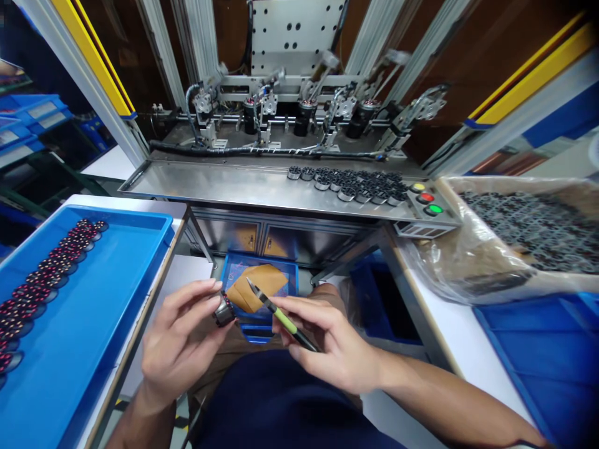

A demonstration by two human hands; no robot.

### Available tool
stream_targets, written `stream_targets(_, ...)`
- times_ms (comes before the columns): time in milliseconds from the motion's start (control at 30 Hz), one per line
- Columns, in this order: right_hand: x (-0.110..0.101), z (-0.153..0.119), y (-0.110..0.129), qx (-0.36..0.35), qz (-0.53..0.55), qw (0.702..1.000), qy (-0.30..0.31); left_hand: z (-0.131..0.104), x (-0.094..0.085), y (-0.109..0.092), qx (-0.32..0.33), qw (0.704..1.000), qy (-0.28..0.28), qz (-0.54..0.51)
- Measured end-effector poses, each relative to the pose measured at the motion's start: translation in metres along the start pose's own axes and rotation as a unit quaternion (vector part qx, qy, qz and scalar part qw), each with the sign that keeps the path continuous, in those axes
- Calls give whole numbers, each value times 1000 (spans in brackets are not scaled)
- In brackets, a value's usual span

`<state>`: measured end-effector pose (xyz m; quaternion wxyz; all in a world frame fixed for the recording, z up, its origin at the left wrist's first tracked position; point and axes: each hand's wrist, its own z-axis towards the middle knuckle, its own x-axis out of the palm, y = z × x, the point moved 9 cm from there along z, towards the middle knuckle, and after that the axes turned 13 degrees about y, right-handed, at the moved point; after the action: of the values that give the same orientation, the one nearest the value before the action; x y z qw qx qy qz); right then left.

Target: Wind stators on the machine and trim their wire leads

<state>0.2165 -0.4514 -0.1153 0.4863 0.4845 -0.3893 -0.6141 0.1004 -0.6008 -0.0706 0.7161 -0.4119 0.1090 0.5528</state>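
My left hand [182, 340] pinches a motor stator [224, 310] between thumb and fingers, a short steel cylinder with black ends and small red spots. In my right hand [330, 340] is a slim hand tool [286, 320] with a green and black handle. Its pointed dark metal tip slants up and left, a little apart from the stator. Whether the tip is a blade or closed jaws, I cannot tell. Both hands are above my lap.
At left, a blue tray [135, 274] holds rows of stators [56, 268] with red spots. Ahead, black-and-steel cores [355, 184] lie on a metal ledge [210, 184] before a machine. Push buttons [427, 197] and a plastic-lined box [515, 268] of parts are at right. Brown card [257, 287] lies in a low bin.
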Motion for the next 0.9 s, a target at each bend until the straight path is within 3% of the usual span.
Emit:
stream_targets(233, 19, -7, 13, 19, 146, 984, 95, 3, 2, -8, 52, 996, 26, 63)
stream_targets(333, 24, -6, 14, 18, 171, 979, 111, 0, 0, -6, 68, 997, 10, 25)
stream_targets(500, 28, -3, 13, 16, 192, 974, 118, -7, 1, 11, 31, 992, 12, -122)
stream_targets(900, 31, 5, 7, 48, 235, 964, 110, -4, 0, 9, 16, 996, 12, -84)
